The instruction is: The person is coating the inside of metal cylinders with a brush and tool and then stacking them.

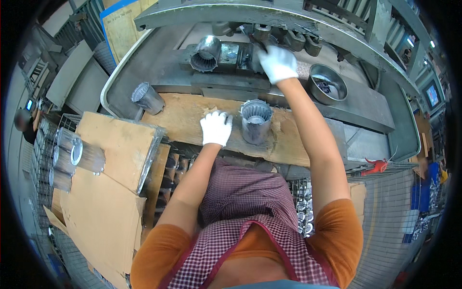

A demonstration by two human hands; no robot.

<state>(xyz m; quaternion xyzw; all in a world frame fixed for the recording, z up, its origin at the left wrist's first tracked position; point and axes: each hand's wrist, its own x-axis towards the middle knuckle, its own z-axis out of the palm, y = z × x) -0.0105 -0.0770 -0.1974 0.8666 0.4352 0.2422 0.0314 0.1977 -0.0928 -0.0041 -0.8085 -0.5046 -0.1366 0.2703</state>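
Factory workshop: heavy machine frame [192, 14], lit screen [432, 95], metal cylinders [256, 129].

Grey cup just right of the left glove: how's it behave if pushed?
The grey cup is probably stiff, given its metallic sheen. Pushed near the top, it may tip, since it looks taller than wide. Once over, it could roll, its wall being round.

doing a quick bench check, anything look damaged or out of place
The cardboard at left looks damaged: its edges are torn and ragged. The board under the left hand also looks worn, with rough patches.
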